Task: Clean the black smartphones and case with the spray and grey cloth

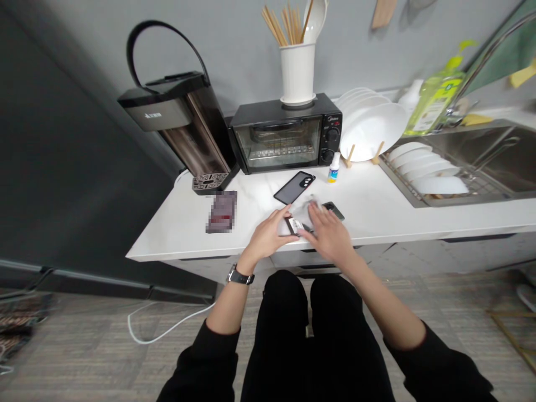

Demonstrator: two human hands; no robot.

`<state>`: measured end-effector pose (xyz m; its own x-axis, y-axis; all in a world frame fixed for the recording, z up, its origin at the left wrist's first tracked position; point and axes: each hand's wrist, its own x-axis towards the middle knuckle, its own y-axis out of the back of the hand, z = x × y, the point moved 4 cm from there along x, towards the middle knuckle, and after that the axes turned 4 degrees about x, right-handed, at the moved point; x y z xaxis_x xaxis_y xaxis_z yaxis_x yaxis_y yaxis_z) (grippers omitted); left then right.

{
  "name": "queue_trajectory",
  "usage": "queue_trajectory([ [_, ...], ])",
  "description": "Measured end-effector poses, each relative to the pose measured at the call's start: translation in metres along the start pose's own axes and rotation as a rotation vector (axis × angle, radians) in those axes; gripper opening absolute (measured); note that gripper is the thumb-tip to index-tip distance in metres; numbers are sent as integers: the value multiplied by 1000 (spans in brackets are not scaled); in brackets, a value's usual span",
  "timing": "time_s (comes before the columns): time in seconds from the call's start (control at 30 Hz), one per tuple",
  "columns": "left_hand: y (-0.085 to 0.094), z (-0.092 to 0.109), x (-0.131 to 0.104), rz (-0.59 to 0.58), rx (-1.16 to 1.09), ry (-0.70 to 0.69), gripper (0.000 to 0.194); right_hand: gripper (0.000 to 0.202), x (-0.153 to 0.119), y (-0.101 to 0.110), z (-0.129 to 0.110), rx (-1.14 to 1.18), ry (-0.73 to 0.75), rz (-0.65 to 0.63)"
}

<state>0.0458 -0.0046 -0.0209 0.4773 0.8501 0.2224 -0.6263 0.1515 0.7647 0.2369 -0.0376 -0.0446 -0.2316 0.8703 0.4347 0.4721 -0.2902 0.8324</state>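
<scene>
My left hand (270,233), with a watch at its wrist, curves around a small dark item with a white label (295,225), thumb and fingers at its edges. My right hand (329,230) lies just to the right, its blurred fingers over a greyish-clear thing (302,208) too smeared to name. A dark phone (335,210) rests partly behind the right hand. Behind both hands lies a black-edged phone case (294,187) with a camera cutout. The small spray bottle (334,168) with a blue and yellow label stands upright before the oven.
On the white counter (176,237) are a blurred-out item (221,212), a water dispenser (184,128) and a toaster oven (285,137) bearing a utensil holder (297,72). White plates (368,131), a soap bottle (435,103) and a sink with bowls (441,186) are at right.
</scene>
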Motion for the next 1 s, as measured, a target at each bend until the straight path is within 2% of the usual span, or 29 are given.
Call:
queue_trajectory([
  [0.07,0,0,0,11,8,4,96,91,2,6,20,-57,-133,81],
  [0.13,-1,0,0,14,13,1,95,94,-1,6,19,-76,-176,109],
  [0.2,-2,-1,0,6,18,-8,94,96,-6,0,-6,-32,-90,60],
  [0.27,-2,-2,0,5,30,-13,90,96,-12,-6,-34,56,59,-36],
  [0.33,-1,-3,0,7,40,-14,87,89,-12,-7,-44,124,168,-120],
  [0.4,-1,-2,-1,6,37,-10,89,83,-7,-2,-29,110,146,-116],
  [0.47,-1,-2,-1,3,31,-1,94,83,0,5,-2,30,17,-37],
  [0.53,-1,-1,0,9,26,10,96,90,3,9,14,-43,-107,47],
  [0.6,-1,-1,0,10,21,14,94,97,-1,6,6,-54,-86,47],
  [0.7,-1,-1,-1,2,25,0,90,99,-9,-4,-26,16,145,-74],
  [0.73,-1,0,-1,-1,25,-4,90,97,-11,-5,-30,31,192,-102],
  [0.8,-1,0,-1,0,19,2,92,92,-9,-2,-20,6,136,-71],
  [0.87,-1,-1,-1,8,11,16,96,92,-4,5,3,-64,-36,22],
  [0.93,-1,-1,-1,18,14,23,98,98,-3,9,15,-119,-152,85],
  [1.0,-1,-1,0,16,16,17,98,103,-5,4,4,-115,-95,59],
])
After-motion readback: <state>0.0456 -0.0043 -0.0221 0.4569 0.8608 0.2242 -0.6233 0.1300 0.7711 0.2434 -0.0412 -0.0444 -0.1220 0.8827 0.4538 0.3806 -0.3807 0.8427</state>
